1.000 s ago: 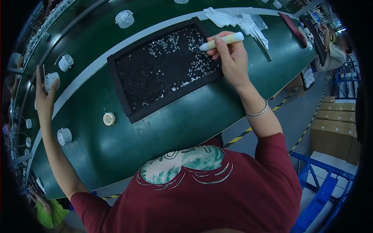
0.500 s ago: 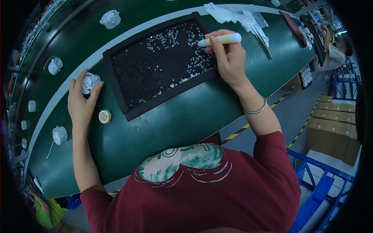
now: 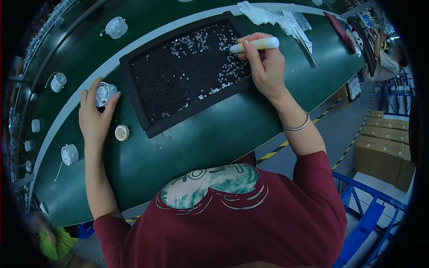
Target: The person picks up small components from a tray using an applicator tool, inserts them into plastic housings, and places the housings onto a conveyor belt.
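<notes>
My left hand (image 3: 94, 117) is wrapped around a white round plastic housing (image 3: 105, 94) on the green bench, thumb on one side and fingers on the other. In my right hand (image 3: 268, 67) is a thick, pale, pen-shaped tool (image 3: 259, 43), whose narrow end points left over the tray. Beneath it lies a black tray (image 3: 156, 129) holding many small clear or whitish round pieces (image 3: 192, 42) and a heap of small dark pieces (image 3: 163, 91). A small round pot (image 3: 122, 132) with a whitish top stands between my left hand and the tray.
Another white housing with a wire (image 3: 69, 154) stands at the lower left. More housings (image 3: 116, 28) sit on the green belt beyond the pale rail. White gloves and a plastic bag (image 3: 286, 22) lie at the back right. Other people (image 3: 385, 67) are at the right and lower left.
The housings on the belt have shifted left and toward me. Both hands keep nearly the same place and grip, with the tool tip still over the tray.
</notes>
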{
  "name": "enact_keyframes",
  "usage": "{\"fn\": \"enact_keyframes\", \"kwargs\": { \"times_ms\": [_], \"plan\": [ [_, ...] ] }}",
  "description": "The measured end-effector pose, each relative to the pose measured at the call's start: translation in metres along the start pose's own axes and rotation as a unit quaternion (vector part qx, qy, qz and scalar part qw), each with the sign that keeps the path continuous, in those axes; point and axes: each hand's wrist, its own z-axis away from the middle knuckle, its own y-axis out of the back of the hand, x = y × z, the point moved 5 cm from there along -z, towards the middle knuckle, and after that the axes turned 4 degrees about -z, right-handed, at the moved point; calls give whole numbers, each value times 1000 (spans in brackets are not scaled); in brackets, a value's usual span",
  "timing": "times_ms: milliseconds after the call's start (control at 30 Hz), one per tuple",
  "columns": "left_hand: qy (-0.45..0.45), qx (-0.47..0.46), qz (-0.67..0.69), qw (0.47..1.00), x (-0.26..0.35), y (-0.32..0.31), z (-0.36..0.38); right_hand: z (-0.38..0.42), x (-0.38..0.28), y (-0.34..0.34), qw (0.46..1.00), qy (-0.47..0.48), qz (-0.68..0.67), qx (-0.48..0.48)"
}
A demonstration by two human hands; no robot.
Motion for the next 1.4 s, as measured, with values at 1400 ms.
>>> {"fn": "enact_keyframes", "kwargs": {
  "times_ms": [1400],
  "plan": [
    [-347, -19, 62, 935, 201, -37, -37, -1, -2, 16, 931, -95, -350, -39]
  ]
}}
